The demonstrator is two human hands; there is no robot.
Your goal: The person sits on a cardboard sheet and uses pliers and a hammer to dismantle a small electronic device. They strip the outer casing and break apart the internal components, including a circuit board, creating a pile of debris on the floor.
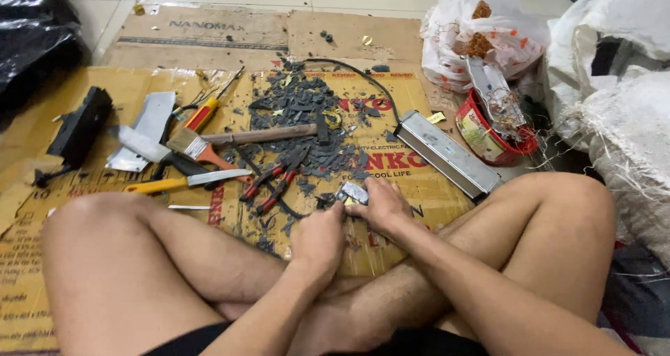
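1. Head view is showing a small grey metal piece [354,192] being held between both hands, just above the cardboard sheet [419,188] and in front of the crossed legs.
2. Its long axis is running roughly from 10 o'clock to 4 o'clock; the right hand [382,208] is closing its fingers on the 4 o'clock end, so it is the nearer hand and is carrying most of the piece.
3. At 8 o'clock from the piece, the left hand [319,239] is curling into a loose fist, its thumb and forefinger meeting the piece's lower edge; whether it is pinching some small tool there, I cannot tell.
4. At 9 o'clock from the hands, red-handled pliers [276,181] are lying on the cardboard, close by.
5. At 11 o'clock, a heap of dark grey plastic fragments [300,108] is spreading over the sheet, with a wooden-handled hammer [269,134] lying across it.
6. At 2 o'clock, a long silver metal box [447,153] is lying aslant, near the right knee.
7. Farther at 2 o'clock, a red tub [488,136] is holding wire scraps and a metal strip.
8. At 9 to 10 o'clock, well apart, a paintbrush [199,149], a yellow-handled knife [185,181] and a screwdriver [209,108] are lying side by side.
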